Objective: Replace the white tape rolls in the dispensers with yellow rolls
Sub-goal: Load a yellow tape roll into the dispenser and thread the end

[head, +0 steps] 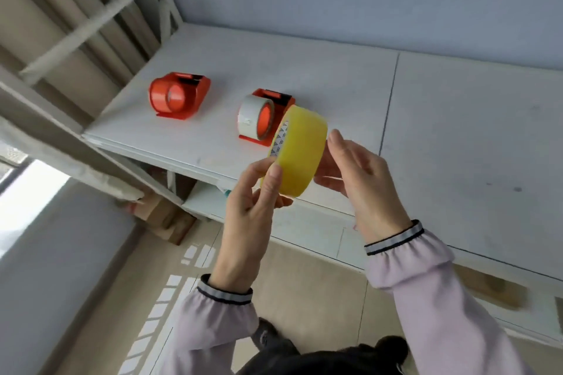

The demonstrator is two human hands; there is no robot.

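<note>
Both hands hold the yellow roll (300, 151) at frame centre: left hand (249, 210) pinches its lower-left rim w/ thumb on the outer tape face and fingers hidden behind/inside the core, right hand (359, 179) cups the far right side, fingers loosely curled vs. the roll's edge. Roll is up in the air, tilted, its core axis running roughly lower right to upper left, printed inner core facing upper left. Directly behind it, partly covered by its top edge, the nearer dispenser (268, 119) sits on the white shelf (457, 131), w/ the white roll (254, 113) mounted in it, so that swap isn't done yet. Further to the upper left, well apart, a second dispenser (179, 94) looks empty of white tape; only its orange hub shows, though can't be sure. Judgement: the empty one is the likelier target, lying up and left of the grip, on the left hand's side, so the left hand is nearer. Roll's open core already points roughly that way.
</note>
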